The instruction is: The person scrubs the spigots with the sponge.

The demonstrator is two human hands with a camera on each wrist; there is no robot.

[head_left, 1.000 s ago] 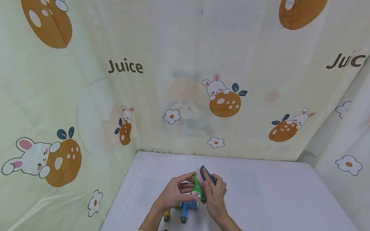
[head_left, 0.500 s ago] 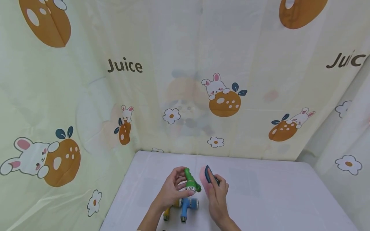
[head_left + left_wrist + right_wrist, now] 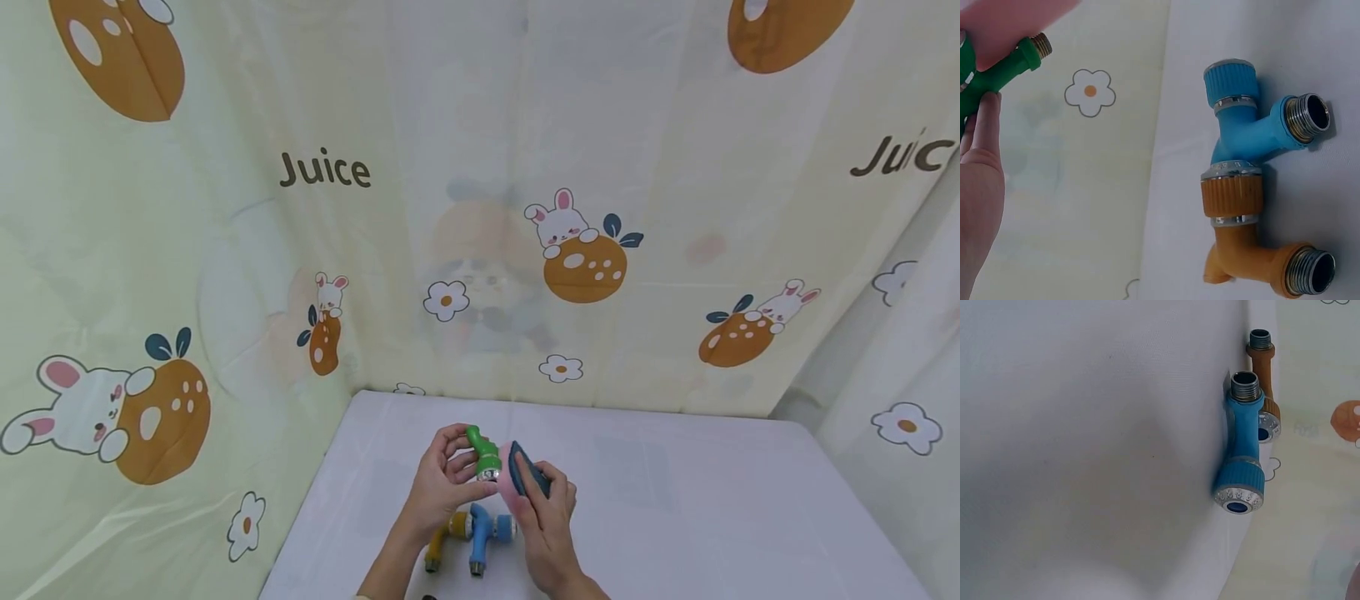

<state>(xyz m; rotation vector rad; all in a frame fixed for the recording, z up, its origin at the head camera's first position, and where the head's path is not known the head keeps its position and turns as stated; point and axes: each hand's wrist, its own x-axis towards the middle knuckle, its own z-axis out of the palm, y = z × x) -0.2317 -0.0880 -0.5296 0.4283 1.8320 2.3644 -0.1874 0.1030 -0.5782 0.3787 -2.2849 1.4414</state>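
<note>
My left hand [image 3: 438,483] holds a green water tap [image 3: 486,457] by its side, above the table. In my right hand [image 3: 551,525] is a two-layer sponge [image 3: 506,479], pink with a dark blue backing; its pink face presses on the right side of the tap. The left wrist view shows the green tap [image 3: 1010,72] with its threaded end free, the fingers under it and the pink sponge [image 3: 1016,25] against it. Below the hands lie a blue tap [image 3: 480,537] and an orange-yellow tap [image 3: 438,537], side by side. The right wrist view does not show the sponge.
The white table [image 3: 690,500] stretches to the right of the hands. A printed curtain [image 3: 420,233] hangs behind and to both sides. A small dark thing [image 3: 429,597] shows at the bottom edge of the head view.
The green tap first came away from the sponge toward the left and was turned in the left hand. Now the right hand has moved left and the sponge meets the tap again.
</note>
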